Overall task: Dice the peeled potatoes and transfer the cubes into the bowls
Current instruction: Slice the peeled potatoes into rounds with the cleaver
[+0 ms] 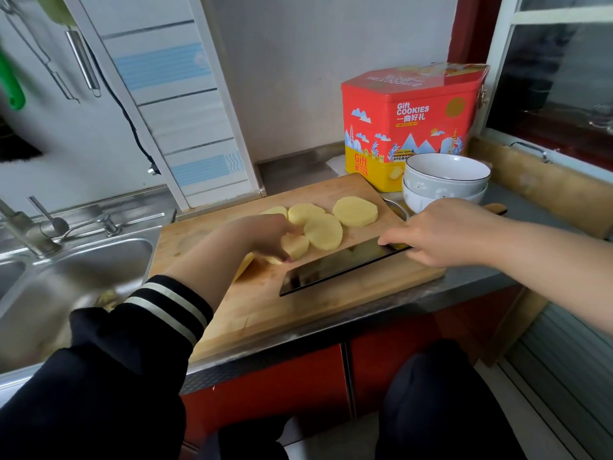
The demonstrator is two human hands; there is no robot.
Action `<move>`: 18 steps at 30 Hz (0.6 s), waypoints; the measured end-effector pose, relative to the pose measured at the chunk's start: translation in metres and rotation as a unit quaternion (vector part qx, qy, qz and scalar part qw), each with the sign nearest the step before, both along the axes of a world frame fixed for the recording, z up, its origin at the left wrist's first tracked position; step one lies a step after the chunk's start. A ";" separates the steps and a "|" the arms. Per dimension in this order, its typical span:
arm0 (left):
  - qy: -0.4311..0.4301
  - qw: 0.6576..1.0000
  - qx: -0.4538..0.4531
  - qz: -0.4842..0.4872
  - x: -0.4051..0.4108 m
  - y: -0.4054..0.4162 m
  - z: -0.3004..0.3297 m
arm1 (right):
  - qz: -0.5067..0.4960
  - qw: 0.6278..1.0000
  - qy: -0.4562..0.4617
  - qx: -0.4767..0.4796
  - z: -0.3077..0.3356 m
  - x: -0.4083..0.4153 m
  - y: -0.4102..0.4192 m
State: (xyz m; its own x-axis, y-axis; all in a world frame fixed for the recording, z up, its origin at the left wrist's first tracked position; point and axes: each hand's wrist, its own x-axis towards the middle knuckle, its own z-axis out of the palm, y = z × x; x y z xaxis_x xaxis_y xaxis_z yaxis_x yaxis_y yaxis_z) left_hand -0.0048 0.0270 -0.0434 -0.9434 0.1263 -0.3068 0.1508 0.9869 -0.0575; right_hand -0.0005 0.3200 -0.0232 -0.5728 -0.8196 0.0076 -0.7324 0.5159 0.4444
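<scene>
Several thick round potato slices (355,211) lie overlapping on the far half of a wooden cutting board (265,313). My left hand (262,237) reaches over the board and its fingers grip a potato slice (295,246) near the middle. My right hand (441,234) holds the handle of a dark cleaver (331,268), whose blade lies low across the board, pointing toward me and left. Two stacked white bowls (444,182) stand empty just beyond the board's far right corner.
A red and yellow cookie tin (408,127) stands behind the bowls against the wall. A steel sink (66,287) with a tap lies left of the board. A wooden ledge and window frame run along the right. The counter edge is close to my body.
</scene>
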 end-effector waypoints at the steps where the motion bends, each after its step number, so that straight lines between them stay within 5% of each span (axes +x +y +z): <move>1: 0.013 1.000 0.005 -0.002 -0.003 0.000 -0.001 | -0.003 1.000 -0.003 -0.002 0.001 0.000 -0.001; 7: 0.078 0.988 0.127 0.039 -0.001 -0.011 0.005 | -0.010 0.999 -0.028 -0.020 -0.004 -0.005 -0.009; 13: 0.366 0.863 0.301 0.176 0.041 -0.059 0.025 | -0.052 0.990 -0.099 -0.083 -0.003 0.001 -0.025; 18: 0.409 0.832 0.314 0.204 0.078 -0.084 -0.010 | -0.130 0.960 -0.205 -0.139 0.003 0.004 -0.051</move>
State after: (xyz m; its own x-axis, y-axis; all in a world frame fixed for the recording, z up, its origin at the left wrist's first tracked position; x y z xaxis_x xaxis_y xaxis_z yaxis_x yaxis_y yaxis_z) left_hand 0.0728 -0.0571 -0.0538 -0.8074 -0.3627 0.4652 -0.0398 0.8203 0.5705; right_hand 0.0033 0.2694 -0.0202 -0.7599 -0.6468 -0.0647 -0.6461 0.7625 -0.0341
